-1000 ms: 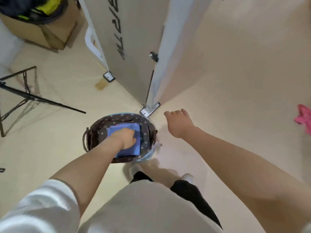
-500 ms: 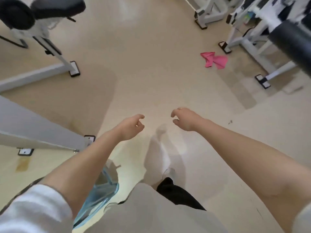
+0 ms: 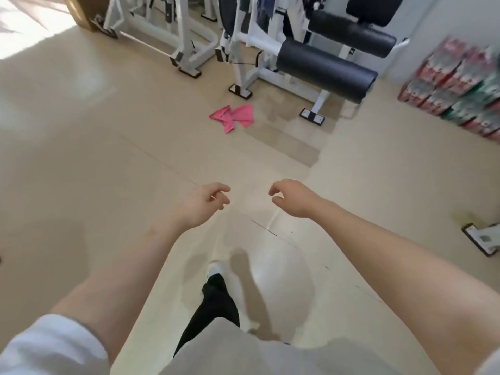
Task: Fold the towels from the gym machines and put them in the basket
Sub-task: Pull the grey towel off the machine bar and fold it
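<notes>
A crumpled pink towel (image 3: pixel 233 117) lies on the beige floor, near the foot of a white gym machine with black roller pads (image 3: pixel 323 66). My left hand (image 3: pixel 204 203) and my right hand (image 3: pixel 290 196) hang in the air in front of me, well short of the towel. Both hold nothing, with fingers loosely curled. The basket is out of view.
More white machine frames (image 3: pixel 186 41) stand at the back. Stacked red and green boxes (image 3: pixel 460 87) sit at the right wall. A machine foot (image 3: pixel 480 239) juts in at the right edge. My leg and white shoe (image 3: pixel 215 270) are below my hands.
My left hand left the blue towel in the basket and came up. The view swung away from the basket toward the pink towel, which now lies nearer and more central.
</notes>
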Motion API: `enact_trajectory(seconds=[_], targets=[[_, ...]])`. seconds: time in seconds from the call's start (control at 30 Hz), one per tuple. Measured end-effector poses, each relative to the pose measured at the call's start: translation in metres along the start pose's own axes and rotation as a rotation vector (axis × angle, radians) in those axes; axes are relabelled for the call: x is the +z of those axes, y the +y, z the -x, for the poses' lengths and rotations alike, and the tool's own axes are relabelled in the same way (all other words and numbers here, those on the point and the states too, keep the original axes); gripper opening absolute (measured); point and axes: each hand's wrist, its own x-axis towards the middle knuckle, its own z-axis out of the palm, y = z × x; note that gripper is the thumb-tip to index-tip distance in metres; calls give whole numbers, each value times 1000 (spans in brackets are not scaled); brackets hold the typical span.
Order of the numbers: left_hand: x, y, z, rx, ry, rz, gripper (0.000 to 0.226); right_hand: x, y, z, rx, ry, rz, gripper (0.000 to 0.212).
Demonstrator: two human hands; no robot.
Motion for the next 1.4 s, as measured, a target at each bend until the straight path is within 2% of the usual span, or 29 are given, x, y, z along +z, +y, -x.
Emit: enact_trajectory(seconds=[0.23,0.37,0.47,0.57,0.73,0.87,1.03,1.23,1.4], targets=[[-87,20,-159,28,-49,-66,27,-88,11,-132,81,89,-55,31],[-151,45,-256,59,-9,-222,30,-150,8,-206,112,129,-59,31],[-179,69,-317,85,33,-223,30,-187,12,-248,117,180,-90,30],[-188,95,-368,106,21,-153,27,-215,30,-283,141,210,-95,29],[-200,135,-463,159,-48,-187,16,-270,81,-349,201,263,-97,28],[-203,191,-546,168,-39,-140,29,-333,127,-408,206,319,-104,26],[-202,276,-655,267,-18,-157,26,-422,191,-469,197,379,-120,21],[-205,359,-755,345,-17,-101,29,-512,253,-521,255,582,-245,25],[-213,406,-822,495,40,-183,34,-562,280,-564,276,768,-174,33]])
